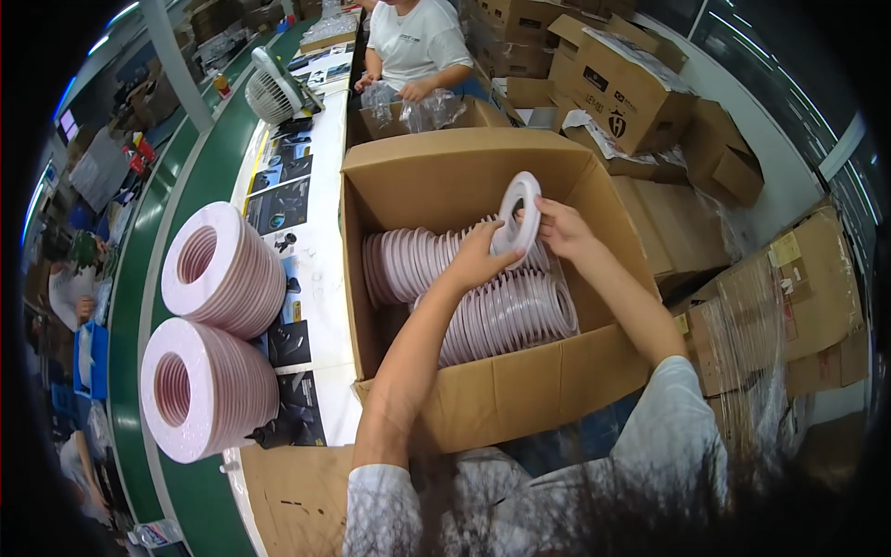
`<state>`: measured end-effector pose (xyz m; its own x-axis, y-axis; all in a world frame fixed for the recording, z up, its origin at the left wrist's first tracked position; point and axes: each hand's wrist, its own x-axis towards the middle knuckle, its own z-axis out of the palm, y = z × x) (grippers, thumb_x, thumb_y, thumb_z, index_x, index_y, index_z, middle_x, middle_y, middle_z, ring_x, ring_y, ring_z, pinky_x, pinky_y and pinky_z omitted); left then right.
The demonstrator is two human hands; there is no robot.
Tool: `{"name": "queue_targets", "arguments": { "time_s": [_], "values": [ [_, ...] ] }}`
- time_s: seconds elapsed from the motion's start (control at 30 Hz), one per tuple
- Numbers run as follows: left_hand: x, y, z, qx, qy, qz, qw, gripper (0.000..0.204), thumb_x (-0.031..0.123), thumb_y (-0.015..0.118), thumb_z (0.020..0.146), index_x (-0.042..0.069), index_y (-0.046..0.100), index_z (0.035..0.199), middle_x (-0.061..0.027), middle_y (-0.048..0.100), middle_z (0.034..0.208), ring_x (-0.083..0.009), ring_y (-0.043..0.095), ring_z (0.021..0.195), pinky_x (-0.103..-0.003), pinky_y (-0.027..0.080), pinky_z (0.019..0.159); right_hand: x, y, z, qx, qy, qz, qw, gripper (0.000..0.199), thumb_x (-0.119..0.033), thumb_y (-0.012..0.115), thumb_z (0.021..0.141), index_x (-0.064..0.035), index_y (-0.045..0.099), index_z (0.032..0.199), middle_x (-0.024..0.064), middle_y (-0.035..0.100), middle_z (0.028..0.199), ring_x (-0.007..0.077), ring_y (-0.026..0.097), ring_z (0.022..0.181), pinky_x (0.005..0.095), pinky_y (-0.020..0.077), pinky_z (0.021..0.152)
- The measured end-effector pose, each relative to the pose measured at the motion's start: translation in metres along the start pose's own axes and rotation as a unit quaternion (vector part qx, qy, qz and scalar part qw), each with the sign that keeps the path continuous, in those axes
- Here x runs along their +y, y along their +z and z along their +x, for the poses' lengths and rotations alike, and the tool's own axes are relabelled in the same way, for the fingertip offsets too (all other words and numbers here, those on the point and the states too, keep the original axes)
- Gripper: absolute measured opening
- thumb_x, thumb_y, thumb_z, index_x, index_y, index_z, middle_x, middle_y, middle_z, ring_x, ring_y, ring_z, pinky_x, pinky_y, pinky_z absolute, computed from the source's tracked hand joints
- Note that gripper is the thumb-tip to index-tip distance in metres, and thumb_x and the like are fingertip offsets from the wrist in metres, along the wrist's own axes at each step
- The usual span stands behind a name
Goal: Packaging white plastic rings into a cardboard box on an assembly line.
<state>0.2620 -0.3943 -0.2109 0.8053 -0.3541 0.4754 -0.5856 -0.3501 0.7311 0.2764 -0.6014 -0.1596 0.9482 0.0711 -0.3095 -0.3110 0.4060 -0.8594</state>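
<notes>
Both my hands hold one white plastic ring [516, 212] above an open cardboard box [436, 167]. The ring is tilted up on edge, its round hole showing. My left hand [478, 255] grips its lower left side with the fingers closed. On the upper right rim, my right hand [564, 228] pinches it between thumb and fingers. Below, inside the box, rows of similar rings [510, 316] stand on edge, packed side by side. To the left on the bench stand two stacks of pinkish-white rings, a far stack [246, 283] and a near stack [237, 385].
A green conveyor belt [206, 186] runs along the left beside the white bench strip [325, 278] with printed sheets. A white fan [271, 93] stands farther up. Across from me a person [418, 42] handles clear plastic bags. Cardboard boxes [631, 84] crowd the right side.
</notes>
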Motion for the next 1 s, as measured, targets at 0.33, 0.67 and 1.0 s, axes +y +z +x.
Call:
{"name": "queue_targets", "arguments": {
  "time_s": [0.33, 0.67, 1.0],
  "values": [
    [-0.011, -0.021, 0.003, -0.008, -0.13, -0.164, 0.978, 0.037, 0.023, 0.069, 0.085, -0.007, 0.065, 0.106, -0.0131, 0.07, 0.085, -0.0162, 0.065, 0.077, -0.03, 0.05, 0.073, 0.033, 0.037, 0.03, -0.05, 0.004, 0.091, 0.995, 0.034, -0.025, 0.049, 0.097, 0.0027, 0.052, 0.116, 0.0209, 0.063, 0.108, 0.0307, 0.062, 0.101, 0.0462, 0.0492, 0.091],
    [0.025, -0.025, 0.01, -0.02, -0.189, -0.102, 0.976, 0.048, 0.018, 0.075, 0.079, -0.007, 0.059, 0.117, -0.0095, 0.067, 0.091, -0.0146, 0.065, 0.084, -0.027, 0.053, 0.075, 0.049, 0.033, 0.028, -0.106, -0.063, 0.146, 0.982, 0.022, -0.014, 0.052, 0.097, 0.0012, 0.05, 0.113, 0.0166, 0.062, 0.099, 0.0251, 0.063, 0.091, 0.0394, 0.053, 0.084],
    [0.021, -0.03, 0.01, 0.021, -0.168, -0.052, 0.984, 0.047, 0.006, 0.065, 0.078, -0.007, 0.054, 0.122, -0.0145, 0.068, 0.094, -0.017, 0.067, 0.078, -0.029, 0.054, 0.069, 0.055, 0.035, 0.028, -0.051, -0.038, 0.1, 0.993, 0.023, -0.02, 0.058, 0.095, -0.0031, 0.056, 0.11, 0.0095, 0.063, 0.102, 0.0204, 0.062, 0.093, 0.0357, 0.0499, 0.083]
  ]
}}
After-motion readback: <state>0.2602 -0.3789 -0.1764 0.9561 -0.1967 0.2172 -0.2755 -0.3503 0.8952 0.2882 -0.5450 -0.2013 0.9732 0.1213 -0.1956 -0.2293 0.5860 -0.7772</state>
